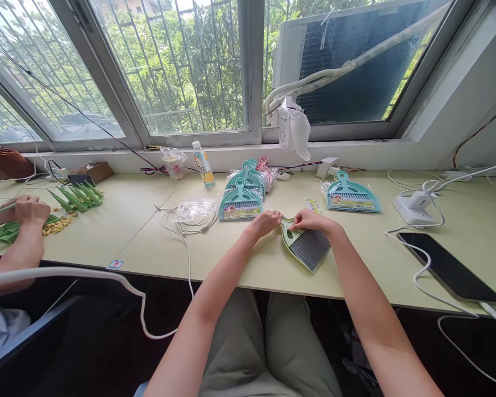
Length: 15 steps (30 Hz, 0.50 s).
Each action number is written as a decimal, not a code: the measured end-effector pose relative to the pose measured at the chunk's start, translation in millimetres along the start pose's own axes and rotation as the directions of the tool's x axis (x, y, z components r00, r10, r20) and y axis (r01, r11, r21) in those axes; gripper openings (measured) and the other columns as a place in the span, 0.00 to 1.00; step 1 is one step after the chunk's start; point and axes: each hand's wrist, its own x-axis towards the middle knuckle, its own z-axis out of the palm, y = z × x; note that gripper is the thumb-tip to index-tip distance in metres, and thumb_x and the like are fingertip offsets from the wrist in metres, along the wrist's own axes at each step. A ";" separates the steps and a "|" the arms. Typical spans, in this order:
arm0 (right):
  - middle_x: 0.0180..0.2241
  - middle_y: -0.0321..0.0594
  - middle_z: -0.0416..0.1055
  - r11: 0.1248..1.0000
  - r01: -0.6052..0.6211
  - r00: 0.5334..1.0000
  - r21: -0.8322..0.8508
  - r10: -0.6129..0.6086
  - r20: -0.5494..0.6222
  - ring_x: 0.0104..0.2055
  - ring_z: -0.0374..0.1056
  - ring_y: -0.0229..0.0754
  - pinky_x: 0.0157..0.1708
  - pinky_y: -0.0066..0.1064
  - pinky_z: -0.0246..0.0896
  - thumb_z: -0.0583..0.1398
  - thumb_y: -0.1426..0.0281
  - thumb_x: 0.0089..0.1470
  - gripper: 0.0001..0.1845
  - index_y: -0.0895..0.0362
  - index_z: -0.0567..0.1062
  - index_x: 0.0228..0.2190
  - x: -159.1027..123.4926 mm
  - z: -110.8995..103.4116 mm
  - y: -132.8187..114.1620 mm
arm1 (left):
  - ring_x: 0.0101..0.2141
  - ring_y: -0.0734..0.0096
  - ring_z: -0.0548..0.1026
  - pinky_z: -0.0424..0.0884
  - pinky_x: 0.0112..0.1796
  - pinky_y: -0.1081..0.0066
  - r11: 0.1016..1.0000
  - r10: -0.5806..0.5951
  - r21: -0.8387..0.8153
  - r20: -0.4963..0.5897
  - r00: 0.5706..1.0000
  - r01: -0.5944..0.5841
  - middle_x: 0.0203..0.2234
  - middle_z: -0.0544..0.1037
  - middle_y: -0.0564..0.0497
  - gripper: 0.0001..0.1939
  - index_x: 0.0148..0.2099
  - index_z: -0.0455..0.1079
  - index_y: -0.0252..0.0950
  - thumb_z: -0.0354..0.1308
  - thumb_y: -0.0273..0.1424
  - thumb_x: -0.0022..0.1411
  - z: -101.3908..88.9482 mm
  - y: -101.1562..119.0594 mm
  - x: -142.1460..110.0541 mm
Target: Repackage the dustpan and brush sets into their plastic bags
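A small green dustpan [290, 249] with a grey-bristled hand brush [310, 248] lying in it is in front of me, tilted on the table. My left hand [268, 221] is closed on the handle end. With its fingers pinched, my right hand [311, 220] grips the brush near its handle hole. Behind my right hand a printed label card [314, 206] partly shows. Just beyond my left hand lie teal dustpan-and-brush sets [240, 201] in clear wrap, overlapping in a pile, and a pink set [265, 171] sticks out behind them.
Another wrapped teal set [351, 193] lies to the right, near a white charger [415, 207] and a phone [450, 267] with cables. A drink bottle [203, 164] and crumpled plastic bag [196, 209] are left. At far left, a co-worker's hands [32, 210] handle green pieces [78, 197].
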 end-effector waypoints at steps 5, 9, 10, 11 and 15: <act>0.18 0.36 0.69 1.000 0.007 0.999 -0.029 -0.009 -0.046 0.24 0.62 0.38 0.25 0.29 0.51 0.66 0.54 0.37 0.18 0.57 0.75 0.18 -3.5 2.8 -8.1 | 0.48 0.61 0.73 0.68 0.43 0.65 0.982 -0.082 -0.179 -0.112 0.990 0.061 0.48 0.75 0.40 0.18 0.50 0.71 0.32 0.45 0.17 0.62 6.0 -3.4 -4.4; 0.21 0.36 0.72 0.993 0.108 0.968 0.042 -0.096 -0.232 0.26 0.64 0.38 0.26 0.28 0.53 0.66 0.53 0.39 0.19 0.57 0.76 0.22 -7.3 0.2 -19.0 | 0.59 0.58 0.62 0.67 0.50 0.62 0.841 -0.413 -0.498 -0.337 0.846 0.211 0.59 0.66 0.43 0.21 0.55 0.69 0.37 0.47 0.20 0.62 -1.3 -8.4 -3.9; 0.21 0.37 0.72 0.987 0.143 0.949 0.068 -0.118 -0.294 0.26 0.64 0.38 0.25 0.28 0.53 0.65 0.52 0.40 0.19 0.57 0.76 0.23 -7.7 -0.6 -21.5 | 0.60 0.57 0.60 0.66 0.51 0.60 0.759 -0.526 -0.609 -0.364 0.768 0.231 0.60 0.64 0.43 0.22 0.58 0.66 0.38 0.49 0.23 0.63 -5.4 -9.7 -3.3; 0.21 0.37 0.72 0.980 0.177 0.923 0.089 -0.134 -0.360 0.25 0.64 0.38 0.25 0.28 0.53 0.65 0.51 0.41 0.20 0.57 0.76 0.23 -7.7 -1.0 -23.8 | 0.60 0.56 0.60 0.66 0.52 0.59 0.652 -0.621 -0.726 -0.345 0.704 0.219 0.60 0.63 0.43 0.23 0.61 0.64 0.39 0.50 0.26 0.63 -10.0 -10.8 -2.6; 0.20 0.38 0.72 0.963 0.239 0.761 0.122 -0.108 -0.640 0.23 0.64 0.39 0.25 0.29 0.53 0.63 0.48 0.44 0.22 0.56 0.74 0.24 -2.3 5.1 -31.2 | 0.50 0.56 0.71 0.69 0.46 0.60 0.092 -0.486 -0.992 0.035 0.873 0.091 0.51 0.73 0.43 0.23 0.58 0.68 0.39 0.48 0.42 0.66 -24.7 -11.6 -1.3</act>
